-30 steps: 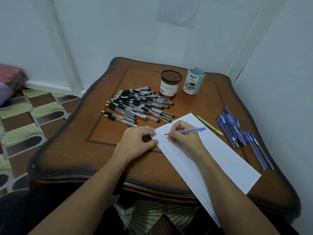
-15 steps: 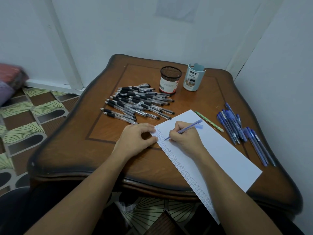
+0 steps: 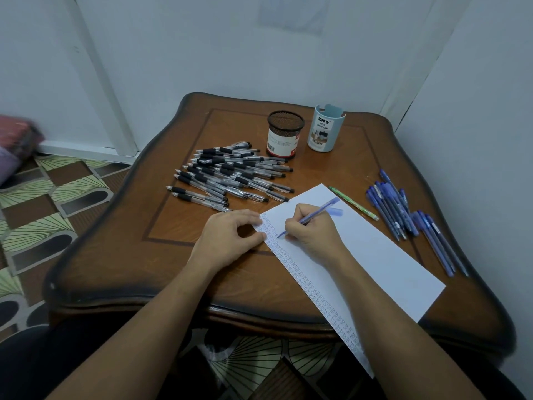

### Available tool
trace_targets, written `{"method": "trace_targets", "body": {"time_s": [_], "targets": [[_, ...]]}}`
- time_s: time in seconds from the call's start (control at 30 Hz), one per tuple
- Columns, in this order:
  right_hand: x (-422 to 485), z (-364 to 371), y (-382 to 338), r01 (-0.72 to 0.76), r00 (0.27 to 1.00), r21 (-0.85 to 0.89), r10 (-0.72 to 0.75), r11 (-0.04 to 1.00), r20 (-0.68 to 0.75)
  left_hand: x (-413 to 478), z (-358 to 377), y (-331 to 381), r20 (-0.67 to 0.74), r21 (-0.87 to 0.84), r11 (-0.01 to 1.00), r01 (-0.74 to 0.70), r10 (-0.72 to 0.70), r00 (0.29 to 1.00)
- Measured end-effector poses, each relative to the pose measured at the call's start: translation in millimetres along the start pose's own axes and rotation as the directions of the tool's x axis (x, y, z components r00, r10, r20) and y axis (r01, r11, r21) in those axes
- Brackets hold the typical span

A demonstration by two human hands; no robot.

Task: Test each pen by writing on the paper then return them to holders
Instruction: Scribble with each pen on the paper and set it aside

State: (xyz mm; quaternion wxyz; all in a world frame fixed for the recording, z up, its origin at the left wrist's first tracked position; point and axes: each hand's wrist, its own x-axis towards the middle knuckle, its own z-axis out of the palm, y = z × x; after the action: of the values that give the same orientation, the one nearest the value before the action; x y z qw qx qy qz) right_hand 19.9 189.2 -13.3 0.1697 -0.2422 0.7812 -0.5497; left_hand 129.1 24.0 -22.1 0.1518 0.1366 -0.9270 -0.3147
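Tightly, the fingers point(image 3: 292, 226) of my right hand point(image 3: 313, 232) curl round a blue pen point(image 3: 317, 212), its tip down on the paper point(image 3: 375, 255) near the sheet's left edge and its barrel slanting up and away to the right. My left hand point(image 3: 227, 238) lies just beside it, fingers loosely curled, gripping nothing, with the thumb point(image 3: 256, 237) and forefinger tip resting on the paper's left edge.

Rows of small written marks point(image 3: 317, 290) run in a band down that edge, from beside my left hand to the sheet's near end. The long white sheet lies at a slant across the wooden table point(image 3: 115, 241), and its near end hangs over the table's front edge toward me.

Beyond my left hand, a heap of black-gripped pens point(image 3: 230, 174) lies spread on the tabletop. Behind the heap stand the two holders, side by side near the far edge: a black mesh holder point(image 3: 285, 134) with a red and white label, and to its right a pale blue holder point(image 3: 326, 128) marked "DIY". I cannot tell whether either has pens in it.

A single green pen point(image 3: 353, 202) lies just off the sheet's far right edge. Farther right, more blue pens point(image 3: 395, 209) lie in a loose row near the table's right side.

White walls close in behind and to the right, and a patterned floor point(image 3: 43, 212) shows at left.
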Motion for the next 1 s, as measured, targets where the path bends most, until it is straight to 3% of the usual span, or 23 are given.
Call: {"method": "trace_targets", "body": {"time_s": [0.2,1.0], "targets": [[-1.3,1.1,0.6,0.008,0.998,0.003,-0.007,1.000,-0.067,-0.6,1.2,0.3,-0.014,-0.006,1.000,-0.009,0.009,1.000],[-0.8,2.7,2.8,-0.014,0.999,-0.061,0.011,0.998,-0.053,-0.3,0.5,0.1,-0.018,-0.010,1.000,-0.012,0.012,1.000]]}}
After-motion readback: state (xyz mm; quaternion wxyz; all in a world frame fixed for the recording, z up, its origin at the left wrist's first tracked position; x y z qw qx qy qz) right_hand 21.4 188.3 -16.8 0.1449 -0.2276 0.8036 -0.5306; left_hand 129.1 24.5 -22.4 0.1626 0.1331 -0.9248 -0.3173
